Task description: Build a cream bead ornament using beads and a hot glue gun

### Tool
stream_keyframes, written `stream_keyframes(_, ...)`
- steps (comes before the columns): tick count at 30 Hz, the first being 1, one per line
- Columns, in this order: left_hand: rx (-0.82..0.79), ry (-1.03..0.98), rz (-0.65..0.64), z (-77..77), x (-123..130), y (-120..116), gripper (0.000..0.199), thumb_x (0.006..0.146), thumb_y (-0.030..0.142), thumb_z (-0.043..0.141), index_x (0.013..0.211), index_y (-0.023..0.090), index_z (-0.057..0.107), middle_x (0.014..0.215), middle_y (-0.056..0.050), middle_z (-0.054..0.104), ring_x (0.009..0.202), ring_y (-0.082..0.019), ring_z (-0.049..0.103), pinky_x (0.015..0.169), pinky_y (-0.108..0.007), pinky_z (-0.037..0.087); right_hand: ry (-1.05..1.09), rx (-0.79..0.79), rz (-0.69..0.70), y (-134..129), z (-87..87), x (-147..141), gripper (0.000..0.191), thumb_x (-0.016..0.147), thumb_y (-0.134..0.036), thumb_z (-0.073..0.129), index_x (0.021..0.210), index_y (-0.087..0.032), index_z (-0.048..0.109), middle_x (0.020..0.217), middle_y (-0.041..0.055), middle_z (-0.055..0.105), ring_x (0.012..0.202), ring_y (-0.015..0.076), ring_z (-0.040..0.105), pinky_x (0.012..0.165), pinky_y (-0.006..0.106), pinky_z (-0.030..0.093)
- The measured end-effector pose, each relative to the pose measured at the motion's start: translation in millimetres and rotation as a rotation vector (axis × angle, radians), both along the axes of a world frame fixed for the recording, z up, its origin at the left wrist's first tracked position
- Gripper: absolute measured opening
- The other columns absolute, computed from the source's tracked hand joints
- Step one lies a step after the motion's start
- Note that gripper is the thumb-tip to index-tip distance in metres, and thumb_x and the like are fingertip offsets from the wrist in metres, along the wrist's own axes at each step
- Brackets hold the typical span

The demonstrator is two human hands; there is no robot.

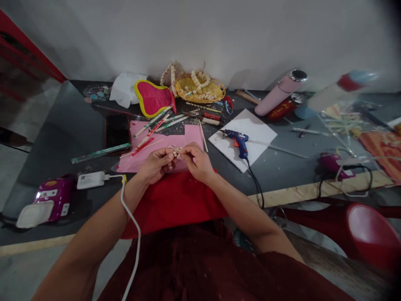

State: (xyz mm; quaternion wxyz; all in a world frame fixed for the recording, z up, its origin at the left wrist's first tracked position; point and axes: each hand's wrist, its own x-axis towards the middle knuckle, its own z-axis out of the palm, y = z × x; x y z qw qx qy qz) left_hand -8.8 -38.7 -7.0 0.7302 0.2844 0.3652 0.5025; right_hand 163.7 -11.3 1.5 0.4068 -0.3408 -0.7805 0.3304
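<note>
Between my two hands is a small cluster of pale, wood-coloured bits (176, 151), partly hidden by fingers. My left hand (156, 165) grips it between thumb and fingers from the left. My right hand (196, 162) pinches at its right side with thumb and forefinger. Both are over the near edge of a pink sheet (193, 136) and a red cloth (181, 194). Thin sticks in green and red wrappers (147, 142) lie on the sheet. To the right, a blue glue gun (239, 144) rests on a white board (263, 125).
A yellow basket (216, 96) with pale bead-like strings stands at the back, beside a pink-and-yellow panel (153, 98). A phone (117, 133), a white power bank (90, 180) and a purple box (58, 196) are on the left. A pink flask (280, 92) and red can (286, 106) lean right.
</note>
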Motion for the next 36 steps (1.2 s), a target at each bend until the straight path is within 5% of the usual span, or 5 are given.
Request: stream_keyframes(36, -0.009, 0.046, -0.043, -1.6, 1.3, 0.2, 0.022, 0.065, 0.026, 0.077, 0.077, 0.012, 0.065, 0.063, 0.001, 0.059, 0.049, -0.005, 0.051, 0.045, -0.015, 0.040, -0.064, 0.172, 0.033, 0.1, -4.7, 0.9, 0.007, 0.088, -0.016, 0.047, 0.092, -0.020, 0.052, 0.088, 0.0035, 0.056, 0.085, 0.0133, 0.055, 0.074, 0.027, 0.048)
